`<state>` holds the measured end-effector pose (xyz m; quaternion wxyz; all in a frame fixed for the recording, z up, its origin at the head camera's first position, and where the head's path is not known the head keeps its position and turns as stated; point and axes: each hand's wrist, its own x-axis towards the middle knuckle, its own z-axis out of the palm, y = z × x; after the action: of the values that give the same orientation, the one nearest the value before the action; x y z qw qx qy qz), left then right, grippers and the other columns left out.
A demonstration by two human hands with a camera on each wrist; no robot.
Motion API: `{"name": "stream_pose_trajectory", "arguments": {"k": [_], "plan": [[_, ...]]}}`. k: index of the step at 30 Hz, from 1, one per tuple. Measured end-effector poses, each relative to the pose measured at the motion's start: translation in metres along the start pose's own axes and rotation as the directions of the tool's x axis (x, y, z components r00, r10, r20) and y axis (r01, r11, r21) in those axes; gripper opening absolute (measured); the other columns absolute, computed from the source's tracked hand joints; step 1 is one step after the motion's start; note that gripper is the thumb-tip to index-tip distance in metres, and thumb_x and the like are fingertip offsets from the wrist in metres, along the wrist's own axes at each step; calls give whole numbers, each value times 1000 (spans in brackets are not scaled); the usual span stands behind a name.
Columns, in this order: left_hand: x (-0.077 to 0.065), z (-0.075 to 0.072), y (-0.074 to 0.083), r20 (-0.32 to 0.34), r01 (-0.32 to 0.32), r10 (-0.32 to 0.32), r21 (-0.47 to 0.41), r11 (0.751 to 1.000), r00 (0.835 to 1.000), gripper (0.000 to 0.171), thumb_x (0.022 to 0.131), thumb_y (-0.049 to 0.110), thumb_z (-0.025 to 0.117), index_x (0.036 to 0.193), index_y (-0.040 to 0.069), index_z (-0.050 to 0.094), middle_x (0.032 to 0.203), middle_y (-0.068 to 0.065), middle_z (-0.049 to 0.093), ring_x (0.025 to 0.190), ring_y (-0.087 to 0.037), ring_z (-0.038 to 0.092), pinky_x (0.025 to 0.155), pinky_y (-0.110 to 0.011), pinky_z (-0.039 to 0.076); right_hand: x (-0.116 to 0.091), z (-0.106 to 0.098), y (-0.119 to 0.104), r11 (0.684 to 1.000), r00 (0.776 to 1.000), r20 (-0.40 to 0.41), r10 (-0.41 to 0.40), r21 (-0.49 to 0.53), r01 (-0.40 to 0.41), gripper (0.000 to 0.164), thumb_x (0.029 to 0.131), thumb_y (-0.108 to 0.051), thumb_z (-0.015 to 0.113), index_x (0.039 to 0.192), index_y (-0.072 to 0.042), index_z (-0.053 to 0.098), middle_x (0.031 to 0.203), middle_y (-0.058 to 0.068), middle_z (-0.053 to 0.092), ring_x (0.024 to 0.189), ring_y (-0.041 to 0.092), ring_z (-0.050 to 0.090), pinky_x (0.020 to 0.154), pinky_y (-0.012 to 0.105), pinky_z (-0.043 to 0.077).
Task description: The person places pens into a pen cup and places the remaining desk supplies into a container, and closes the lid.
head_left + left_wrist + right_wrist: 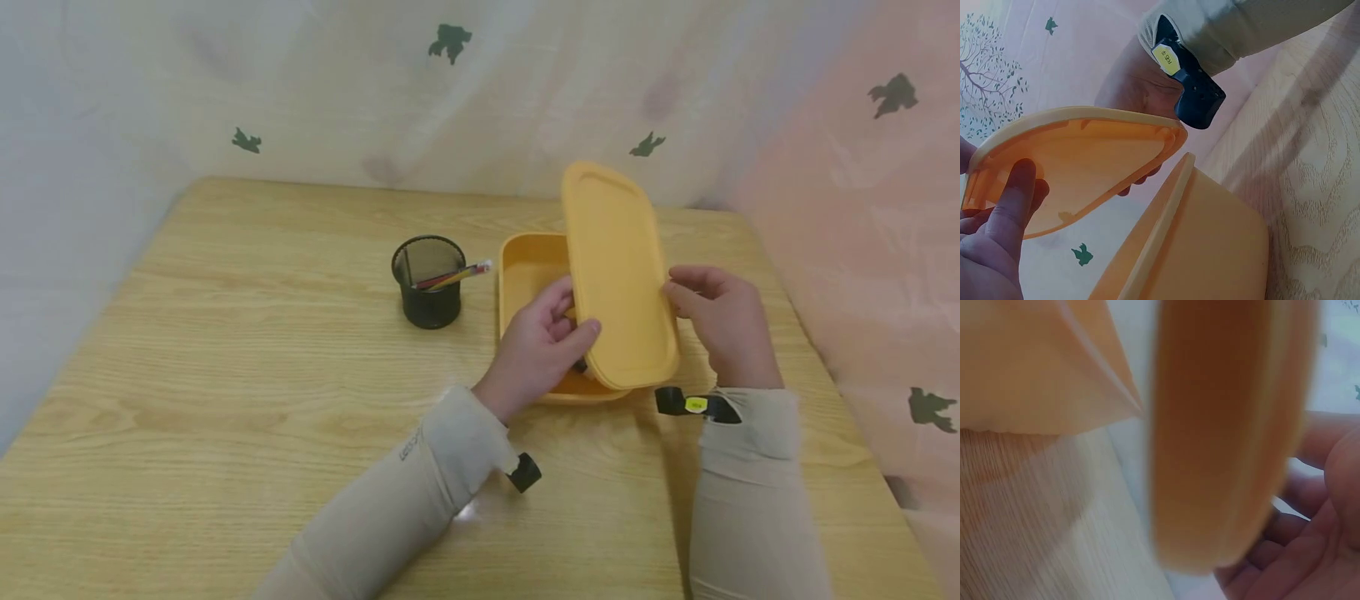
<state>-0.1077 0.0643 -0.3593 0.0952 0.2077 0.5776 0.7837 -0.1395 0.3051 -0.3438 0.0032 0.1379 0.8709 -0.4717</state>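
A yellow plastic lid [621, 275] is held tilted above a matching yellow box [528, 254], covering its right part in the head view. My left hand [536, 346] grips the lid's left edge, with the thumb on one face and the fingers behind. At the opposite edge, my right hand [723, 312] pinches the lid between thumb and fingers. The left wrist view shows a gap between the lid [1091, 147] and the box wall [1222, 231]. Part of a small dark thing [580, 365] shows inside the box; its kind is hidden.
Left of the box stands a black mesh pen cup [431, 310] with pencils [457, 276] leaning out to the right. Both stand on a wood-grain table [247, 333]. A pale curtain [337, 92] with dark bird shapes hangs behind and at the sides.
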Motion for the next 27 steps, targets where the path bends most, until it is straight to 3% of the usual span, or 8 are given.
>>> {"name": "stream_pose_trajectory", "arguments": {"k": [10,13,18,27], "plan": [[-1,-5,0,0,10,-10,16,1000,1000,52,100,-2,56,150,2,41,145,-18,53,122,-25,62,93,-33,55,2,0,2,999,999,42,25,-44,-24,54,97,-47,62,138,-11,61,124,3,63,95,14,62,88,33,51],[-1,-9,-2,-8,26,-26,22,999,1000,59,101,0,55,155,3,33,151,-17,48,126,-25,59,95,-32,54,2,1,1,998,999,31,29,-48,-27,54,96,-47,63,137,-11,61,123,2,63,95,12,62,87,31,52],[-2,-20,-4,-57,62,-55,126,990,997,73,100,4,58,160,6,17,155,-19,40,135,-24,50,102,-30,48,2,2,0,999,999,3,37,-29,-37,53,95,-46,66,135,-12,63,116,-4,65,95,12,61,82,25,52],[-6,-37,0,-80,103,-84,277,955,993,71,101,8,58,160,7,19,156,-17,39,137,-22,48,104,-29,47,-1,7,-5,1000,1000,-17,22,-15,-22,51,94,-46,68,133,-13,66,115,-4,67,96,14,60,85,29,51]]}}
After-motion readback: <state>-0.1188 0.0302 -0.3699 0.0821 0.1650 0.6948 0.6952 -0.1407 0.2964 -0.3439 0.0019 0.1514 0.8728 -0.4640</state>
